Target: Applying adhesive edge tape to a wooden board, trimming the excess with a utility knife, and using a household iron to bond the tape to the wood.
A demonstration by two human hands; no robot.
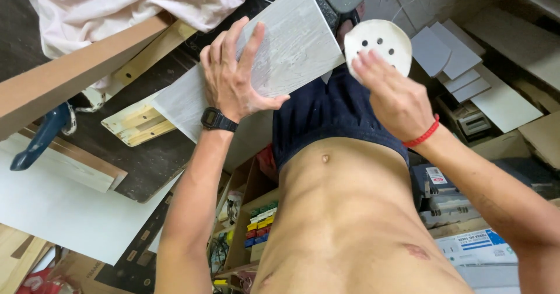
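My left hand (233, 75), with a black digital watch at the wrist, lies flat with spread fingers on a pale grey wood-grain board (294, 40) that slants across the workbench. My right hand (394, 98), with a red string bracelet at the wrist, holds a round white sanding disc (379, 43) with several dark holes. The disc is at the board's right end, touching or just off its corner.
A pink cloth (116, 2) and a long brown board (70, 78) lie upper left. A blue clamp handle (41, 136) and a white sheet (52, 206) sit at left. Grey sample panels (455, 60) lie at right. A wooden shelf with coloured items (259, 224) stands below.
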